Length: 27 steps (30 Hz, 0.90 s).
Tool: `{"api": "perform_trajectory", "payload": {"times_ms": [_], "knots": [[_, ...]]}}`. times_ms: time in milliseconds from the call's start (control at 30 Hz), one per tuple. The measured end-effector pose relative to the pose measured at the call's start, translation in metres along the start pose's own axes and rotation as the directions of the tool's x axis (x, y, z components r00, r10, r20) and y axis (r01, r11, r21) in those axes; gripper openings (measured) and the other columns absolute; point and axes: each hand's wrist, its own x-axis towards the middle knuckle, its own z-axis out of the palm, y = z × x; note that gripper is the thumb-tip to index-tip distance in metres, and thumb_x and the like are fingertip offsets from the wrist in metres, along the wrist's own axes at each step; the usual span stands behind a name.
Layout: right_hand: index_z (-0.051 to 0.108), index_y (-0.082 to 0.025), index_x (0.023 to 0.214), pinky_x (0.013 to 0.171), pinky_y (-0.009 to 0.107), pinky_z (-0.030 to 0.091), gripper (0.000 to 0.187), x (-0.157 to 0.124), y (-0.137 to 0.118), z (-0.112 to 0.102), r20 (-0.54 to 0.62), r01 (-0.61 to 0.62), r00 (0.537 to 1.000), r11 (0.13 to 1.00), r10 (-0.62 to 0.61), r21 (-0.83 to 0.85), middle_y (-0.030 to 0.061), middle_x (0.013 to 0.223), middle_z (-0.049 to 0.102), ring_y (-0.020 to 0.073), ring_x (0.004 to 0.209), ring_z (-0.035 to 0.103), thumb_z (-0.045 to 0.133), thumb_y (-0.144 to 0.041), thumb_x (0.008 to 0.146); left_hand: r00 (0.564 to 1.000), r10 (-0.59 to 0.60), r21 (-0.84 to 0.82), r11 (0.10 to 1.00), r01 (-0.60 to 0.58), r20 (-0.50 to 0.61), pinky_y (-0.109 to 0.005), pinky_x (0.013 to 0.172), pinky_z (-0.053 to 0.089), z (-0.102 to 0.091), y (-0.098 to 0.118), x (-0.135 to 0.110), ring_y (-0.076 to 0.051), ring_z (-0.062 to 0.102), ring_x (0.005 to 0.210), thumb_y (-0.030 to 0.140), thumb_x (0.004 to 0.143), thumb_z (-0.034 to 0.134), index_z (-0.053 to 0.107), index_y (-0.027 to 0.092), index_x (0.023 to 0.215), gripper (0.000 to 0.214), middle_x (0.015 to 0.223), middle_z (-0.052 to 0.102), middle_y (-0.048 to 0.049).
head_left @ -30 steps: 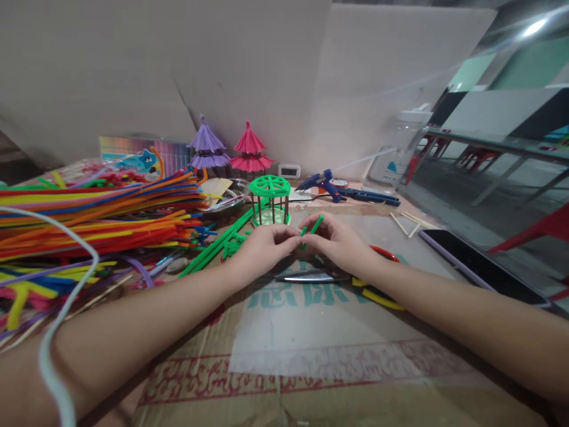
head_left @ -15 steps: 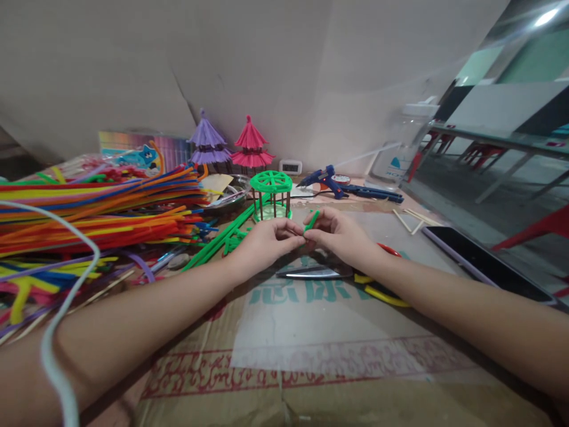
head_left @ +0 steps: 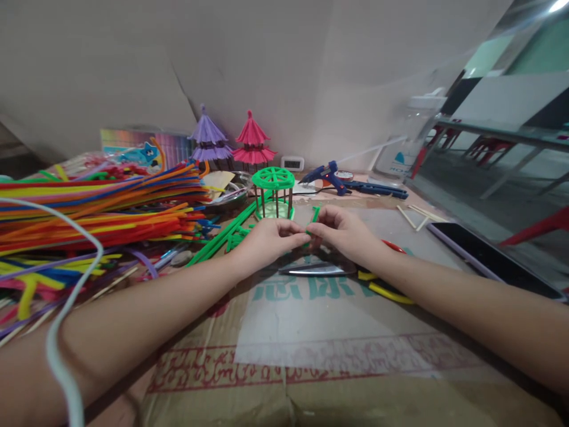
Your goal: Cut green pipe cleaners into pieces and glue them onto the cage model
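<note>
A short green pipe cleaner [head_left: 315,214] is pinched between my two hands, its top end bent over. My left hand [head_left: 276,240] grips the low end with thumb and forefinger. My right hand [head_left: 340,233] holds it higher up, fingertips nearly touching the left ones. Just behind them stands a round green frame [head_left: 273,178] with a spoked top on brown posts. Scissors [head_left: 317,270] with yellow and red handles lie beneath my right hand and wrist. Long green pipe cleaners [head_left: 224,233] and short cut green pieces [head_left: 236,237] lie left of the frame.
Bundles of coloured pipe cleaners [head_left: 102,201] fill the left side, crossed by a white cable [head_left: 84,284]. Purple [head_left: 210,136] and pink [head_left: 251,139] roofed models stand behind. A blue glue gun [head_left: 326,175], clear bottle [head_left: 398,148], thin sticks [head_left: 413,216] and phone [head_left: 489,258] lie rightward.
The green pipe cleaner's upper end now shows a small bend where it was straight before. Both hands stay together, and the view has shifted slightly.
</note>
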Motion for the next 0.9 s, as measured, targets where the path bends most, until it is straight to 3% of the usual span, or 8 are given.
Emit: {"api": "perform_trajectory", "payload": {"times_ms": [367,900], "knots": [[0.055,-0.021,0.081,0.058,0.027,0.052,0.015,0.0044,0.0056,0.0046,0.082,-0.007,0.997,0.969,-0.013,0.248,-0.003,0.074,0.061,0.0126,0.061,0.064,0.066,-0.03,0.078,0.995,-0.092,-0.241,0.966,0.095,0.024,-0.024,0.069,0.051,0.0013,0.0016,0.0035,-0.012,0.067,0.067,0.022,0.081,0.065,0.064,0.012,0.082,0.01,0.076,0.074,-0.005],[0.052,-0.02,0.076,0.055,0.025,0.048,0.013,0.0019,0.0013,0.003,0.092,-0.015,0.996,0.986,-0.001,0.167,-0.0043,0.063,0.059,0.0107,0.057,0.058,0.062,-0.026,0.079,1.0,0.009,-0.1,0.995,-0.009,-0.003,-0.025,0.068,0.05,-0.0006,-0.0047,0.004,-0.013,0.064,0.068,0.029,0.079,0.066,0.067,0.013,0.079,0.017,0.074,0.071,-0.0034]]}}
